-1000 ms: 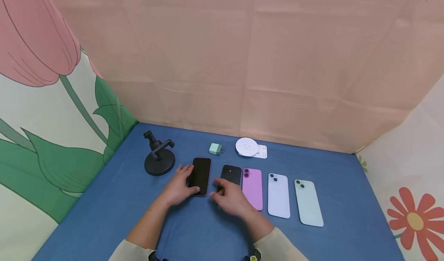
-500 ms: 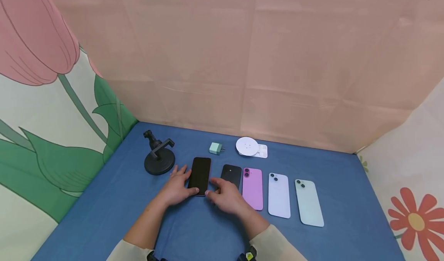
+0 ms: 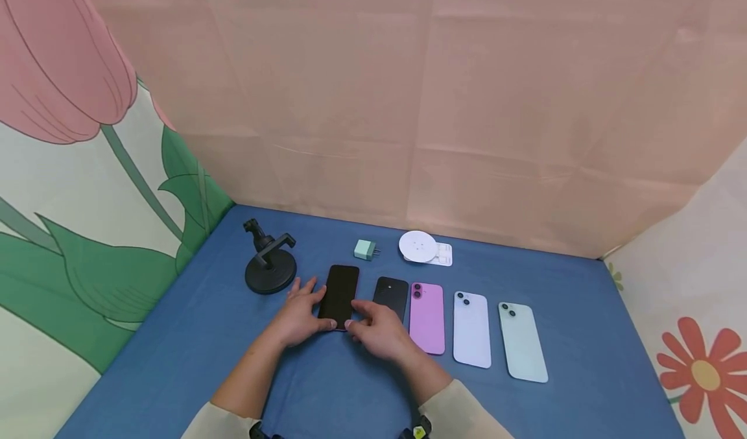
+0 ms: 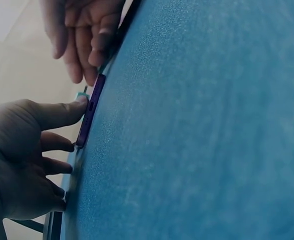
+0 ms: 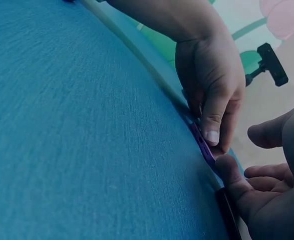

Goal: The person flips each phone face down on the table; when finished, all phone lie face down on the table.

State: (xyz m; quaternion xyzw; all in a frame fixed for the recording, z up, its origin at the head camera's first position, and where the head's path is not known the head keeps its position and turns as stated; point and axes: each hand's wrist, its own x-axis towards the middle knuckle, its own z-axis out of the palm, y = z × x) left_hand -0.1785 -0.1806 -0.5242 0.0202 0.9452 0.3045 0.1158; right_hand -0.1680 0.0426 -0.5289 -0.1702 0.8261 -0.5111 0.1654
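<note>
A smartphone with a dark screen and a purple edge [image 3: 340, 290] lies face up on the blue cloth. My left hand [image 3: 299, 316] is at its left side, fingers spread and straight, the thumb resting over its near end; the left wrist view shows this thumb on the phone's purple bottom edge [image 4: 90, 112]. My right hand [image 3: 379, 330] is at the near right corner, thumb and index finger extended, the thumb touching the corner in the right wrist view. The right hand partly covers a black phone [image 3: 391, 294], which lies face down just right of the purple-edged phone.
Face down to the right lie a pink phone [image 3: 427, 319], a lavender phone [image 3: 471, 332] and a pale green phone [image 3: 523, 345]. Behind stand a black phone stand [image 3: 270, 272], a mint plug charger [image 3: 364, 249] and a white disc [image 3: 417, 246] on a white card.
My right hand has moved slightly left, from over the black phone to the corner of the purple-edged phone. My left fingers have spread and drawn back a little along its left edge.
</note>
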